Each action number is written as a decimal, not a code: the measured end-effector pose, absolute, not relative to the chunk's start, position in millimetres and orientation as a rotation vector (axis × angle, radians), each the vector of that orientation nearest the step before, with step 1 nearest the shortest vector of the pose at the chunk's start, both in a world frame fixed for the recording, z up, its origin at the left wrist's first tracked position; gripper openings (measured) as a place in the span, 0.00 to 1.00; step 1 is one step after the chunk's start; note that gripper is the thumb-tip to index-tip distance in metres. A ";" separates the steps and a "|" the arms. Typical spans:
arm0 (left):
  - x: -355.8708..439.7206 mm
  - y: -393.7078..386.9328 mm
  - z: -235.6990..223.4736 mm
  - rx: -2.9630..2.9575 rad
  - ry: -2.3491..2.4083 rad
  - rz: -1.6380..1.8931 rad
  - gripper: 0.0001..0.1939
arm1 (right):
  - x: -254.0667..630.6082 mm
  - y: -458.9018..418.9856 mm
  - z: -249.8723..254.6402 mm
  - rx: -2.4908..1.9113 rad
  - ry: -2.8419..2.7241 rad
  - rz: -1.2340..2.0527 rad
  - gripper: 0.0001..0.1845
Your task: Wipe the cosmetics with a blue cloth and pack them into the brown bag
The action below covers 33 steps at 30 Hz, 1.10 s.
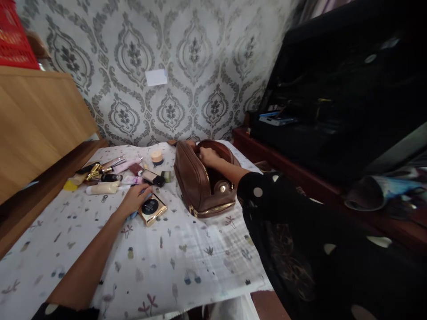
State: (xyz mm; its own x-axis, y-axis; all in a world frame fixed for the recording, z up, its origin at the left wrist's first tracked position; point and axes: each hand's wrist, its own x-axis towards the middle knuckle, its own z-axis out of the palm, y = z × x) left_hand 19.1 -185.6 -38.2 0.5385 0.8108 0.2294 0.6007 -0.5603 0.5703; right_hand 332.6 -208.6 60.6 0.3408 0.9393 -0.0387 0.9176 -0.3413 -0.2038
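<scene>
My left hand (136, 199) rests on the cloth with its fingers curled over a small blue thing (134, 215), mostly hidden beneath it. Touching or just beside those fingers lies a square gold compact (154, 210) with a round black centre. My right hand (209, 157) reaches into the top of an open brown makeup bag (191, 178). Its fingers bend down inside, and whatever they grip is out of sight. The bag stands upright with its zip undone.
Left of the bag lie several cosmetics, among them a cream tube (102, 188), a foundation bottle (153, 178) and a peach-lidded jar (156, 157). A patterned white cloth (160, 266) covers the surface. A wooden panel (43, 111) stands left, a dark screen (333, 89) right.
</scene>
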 end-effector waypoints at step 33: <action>24.1 -191.5 -27.4 2.315 1.191 0.648 0.29 | 329.7 -231.2 83.7 -2.483 -1.887 0.209 0.19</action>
